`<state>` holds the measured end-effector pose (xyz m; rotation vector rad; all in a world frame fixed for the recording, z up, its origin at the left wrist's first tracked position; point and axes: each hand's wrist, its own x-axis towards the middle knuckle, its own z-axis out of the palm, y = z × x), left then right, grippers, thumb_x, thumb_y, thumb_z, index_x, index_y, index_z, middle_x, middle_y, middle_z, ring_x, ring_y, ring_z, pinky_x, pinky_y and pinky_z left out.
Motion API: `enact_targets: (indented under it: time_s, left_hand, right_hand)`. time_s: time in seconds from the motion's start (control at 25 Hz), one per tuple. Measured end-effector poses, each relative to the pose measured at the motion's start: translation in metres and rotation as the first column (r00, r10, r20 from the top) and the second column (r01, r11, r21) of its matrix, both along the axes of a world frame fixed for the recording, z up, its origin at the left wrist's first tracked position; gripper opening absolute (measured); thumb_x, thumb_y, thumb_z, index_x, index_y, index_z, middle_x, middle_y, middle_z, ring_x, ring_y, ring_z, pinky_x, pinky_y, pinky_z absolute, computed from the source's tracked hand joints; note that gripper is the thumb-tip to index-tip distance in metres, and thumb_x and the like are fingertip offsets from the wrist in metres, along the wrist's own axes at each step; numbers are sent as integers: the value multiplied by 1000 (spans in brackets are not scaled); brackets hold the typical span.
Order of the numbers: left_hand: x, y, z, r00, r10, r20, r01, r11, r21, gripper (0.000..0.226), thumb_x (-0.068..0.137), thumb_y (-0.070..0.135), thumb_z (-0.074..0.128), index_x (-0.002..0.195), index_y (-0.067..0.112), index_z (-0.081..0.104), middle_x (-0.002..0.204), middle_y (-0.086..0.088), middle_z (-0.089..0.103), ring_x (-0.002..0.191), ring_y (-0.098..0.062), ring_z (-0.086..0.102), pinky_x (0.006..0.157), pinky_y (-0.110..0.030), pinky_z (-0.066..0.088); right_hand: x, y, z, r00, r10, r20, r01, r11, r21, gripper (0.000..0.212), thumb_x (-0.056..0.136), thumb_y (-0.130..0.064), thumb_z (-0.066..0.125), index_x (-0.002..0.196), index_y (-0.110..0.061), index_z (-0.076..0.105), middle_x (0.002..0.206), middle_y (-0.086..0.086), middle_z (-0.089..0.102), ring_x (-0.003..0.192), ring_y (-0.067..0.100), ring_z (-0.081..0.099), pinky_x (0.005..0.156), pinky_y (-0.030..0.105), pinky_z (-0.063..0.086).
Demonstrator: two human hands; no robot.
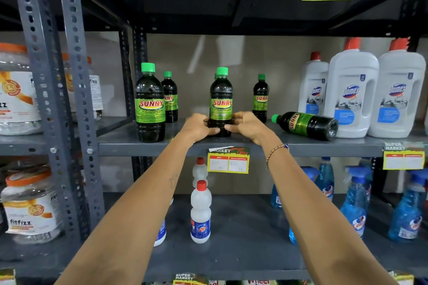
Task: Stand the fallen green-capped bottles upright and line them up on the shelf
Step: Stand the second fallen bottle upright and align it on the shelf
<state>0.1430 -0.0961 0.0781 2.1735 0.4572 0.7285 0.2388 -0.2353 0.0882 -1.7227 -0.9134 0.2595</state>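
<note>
On the grey shelf (129, 143) a dark green-capped Sunny bottle (221, 97) stands upright near the front edge. My left hand (199, 127) and my right hand (246, 126) both wrap around its base. Another green cap peeks out just behind it. A second upright bottle (150, 104) stands at the front left, with a third (170, 97) behind it. Further back on the right stands one more (261, 98). One bottle (305, 125) lies on its side, cap pointing left, to the right of my hands.
White Domex jugs (350, 97) stand right beside the fallen bottle's base. Price tags (228, 162) hang on the shelf edge. The shelf below holds white bottles (200, 213) and blue spray bottles (354, 201). Jars (32, 206) fill the rack left of the upright post (76, 76).
</note>
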Motion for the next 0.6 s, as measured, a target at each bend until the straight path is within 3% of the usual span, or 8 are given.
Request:
enact_targets:
  time_s: [0.16, 0.32, 0.6]
  left_hand:
    - [-16, -5, -4, 999, -19, 38, 20, 999, -30, 41, 76, 18, 79, 114, 10, 66, 110, -6, 70, 103, -19, 64, 97, -34, 48]
    - [-31, -13, -9, 994, -53, 91, 58, 997, -55, 44, 75, 18, 80, 115, 9, 65, 111, -5, 69, 103, -17, 64, 96, -32, 48]
    - [-43, -29, -12, 991, -43, 125, 47, 999, -23, 44, 76, 19, 79, 116, 7, 65, 110, -9, 71, 102, -18, 66, 94, -31, 49]
  right_hand:
    - [-13, -7, -2, 1000, 7, 22, -7, 1000, -8, 48, 86, -2, 65, 132, -2, 49, 129, 13, 61, 108, 17, 58, 89, 26, 48]
    - [-23, -16, -4, 999, -9, 54, 9, 1000, -16, 48, 85, -6, 68, 130, -5, 52, 126, 11, 63, 113, 19, 58, 104, 34, 44]
    - [-36, -29, -7, 999, 5, 39, -6, 1000, 27, 46, 86, -4, 65, 130, -4, 52, 126, 13, 62, 112, 20, 58, 102, 34, 46]
